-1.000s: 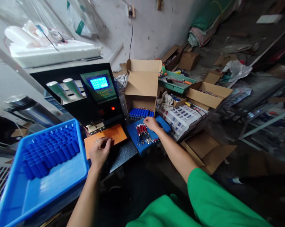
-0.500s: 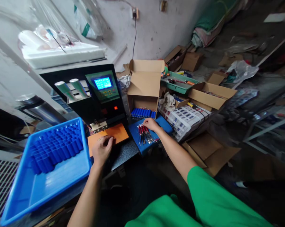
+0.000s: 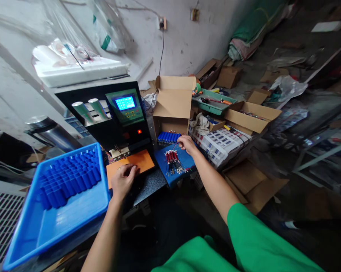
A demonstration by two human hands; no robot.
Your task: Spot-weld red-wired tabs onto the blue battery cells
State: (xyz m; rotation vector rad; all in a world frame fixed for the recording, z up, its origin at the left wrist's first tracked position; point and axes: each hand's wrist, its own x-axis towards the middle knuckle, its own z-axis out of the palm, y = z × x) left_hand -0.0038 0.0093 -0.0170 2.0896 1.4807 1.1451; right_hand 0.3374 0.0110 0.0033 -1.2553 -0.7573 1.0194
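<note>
View: head camera, the only one.
Right hand: the right hand (image 3: 186, 144) is over the far part of the blue flat mat (image 3: 185, 155); fingertips pinched together, apparently on a single thin dark-and-red wire lead (image 3: 175, 145).
Left hand: the left hand (image 3: 124, 181) rests palm down on the flat orange rectangular board (image 3: 143, 160), fingers curled; whether they grip anything cannot be told.
Lead bundle: red-and-black wire leads with pale tips (image 3: 173, 161) lie fanned on the mat, just below the right hand.
Lead handling: judged light, limp and prone to tangling; the end fittings look the fragile part.
Lead hold: best pinched singly just behind the pale tip, without tugging neighbours.
Boxed cylinders: glossy blue cylinders (image 3: 168, 137) stand in a row at the mouth of the open brown cardboard box (image 3: 172, 102), near the right hand.
Tray cylinders: a block of blue cylinders (image 3: 71, 177) occupies the blue plastic tray (image 3: 74, 211), left of the board.
Cylinder handling: judged stiff, fairly heavy for their size, slightly slippery; grip around mid-body.
</note>
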